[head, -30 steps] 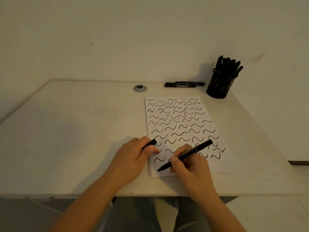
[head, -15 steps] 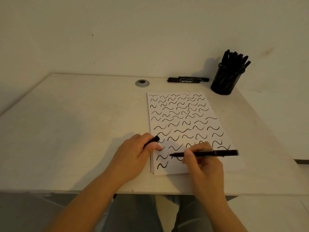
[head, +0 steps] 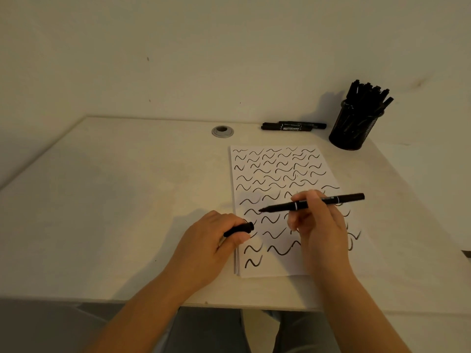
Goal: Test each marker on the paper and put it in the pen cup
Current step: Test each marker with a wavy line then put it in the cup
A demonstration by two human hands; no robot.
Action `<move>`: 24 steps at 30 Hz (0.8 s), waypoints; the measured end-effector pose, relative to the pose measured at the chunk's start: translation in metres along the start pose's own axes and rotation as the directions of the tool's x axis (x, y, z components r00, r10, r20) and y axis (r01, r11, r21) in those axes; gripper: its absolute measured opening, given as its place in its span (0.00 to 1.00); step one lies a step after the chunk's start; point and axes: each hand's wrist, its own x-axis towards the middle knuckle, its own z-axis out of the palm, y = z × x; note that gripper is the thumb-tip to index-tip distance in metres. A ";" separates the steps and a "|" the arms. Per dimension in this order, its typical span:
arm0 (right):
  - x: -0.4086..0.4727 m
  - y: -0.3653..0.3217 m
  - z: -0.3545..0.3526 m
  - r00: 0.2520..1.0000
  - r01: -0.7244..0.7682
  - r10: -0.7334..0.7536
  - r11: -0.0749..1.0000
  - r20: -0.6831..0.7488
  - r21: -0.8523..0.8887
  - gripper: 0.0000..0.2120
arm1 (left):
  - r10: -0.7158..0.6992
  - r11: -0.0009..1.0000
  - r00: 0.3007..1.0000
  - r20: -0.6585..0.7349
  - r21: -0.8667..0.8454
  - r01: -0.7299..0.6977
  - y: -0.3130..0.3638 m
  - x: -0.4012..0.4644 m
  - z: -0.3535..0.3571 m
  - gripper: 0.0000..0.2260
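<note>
Fingers point(head: 303, 200) around marker point(head: 283, 207) midshaft.

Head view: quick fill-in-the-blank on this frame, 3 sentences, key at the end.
1. The right hand holds an uncapped ____.
2. The left hand grips the black ____.
3. The mesh pen cup stands at the desk's far ____ corner.

Missing words: marker; cap; right

A pale wooden desk point(head: 107, 200) stands against a plain off-white wall point(head: 178, 52), with a grey cable hole point(head: 222, 131) at 12 o'clock; the light is dim, perhaps from overhead
</note>
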 end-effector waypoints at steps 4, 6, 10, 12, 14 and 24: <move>-0.003 0.008 -0.002 0.999 0.050 -0.050 0.998 0.013 -0.035 0.14 | 0.006 1.000 1.000 -0.005 -0.005 -0.006 0.001 0.000 0.000 0.19; -0.004 0.008 -0.003 0.999 0.039 -0.038 0.999 0.025 -0.021 0.10 | 0.008 1.000 1.000 0.000 0.007 -0.008 0.001 0.000 0.000 0.20; -0.004 0.008 -0.003 0.999 0.034 -0.033 0.999 0.041 -0.034 0.06 | 0.004 1.000 1.000 0.000 0.018 -0.004 0.003 0.000 0.000 0.19; -0.006 0.008 -0.002 0.997 0.048 -0.044 0.997 0.057 -0.067 0.07 | 0.006 1.000 1.000 0.001 0.017 -0.006 0.005 0.000 -0.001 0.19; -0.007 0.009 -0.002 0.994 0.072 -0.063 0.993 0.089 -0.098 0.08 | 0.013 1.000 1.000 0.002 0.019 -0.013 0.006 0.000 -0.002 0.18; -0.013 0.008 0.004 0.939 0.159 -0.096 0.973 0.331 -0.168 0.02 | 0.072 0.997 0.994 -0.081 0.001 -0.072 0.009 -0.003 -0.002 0.10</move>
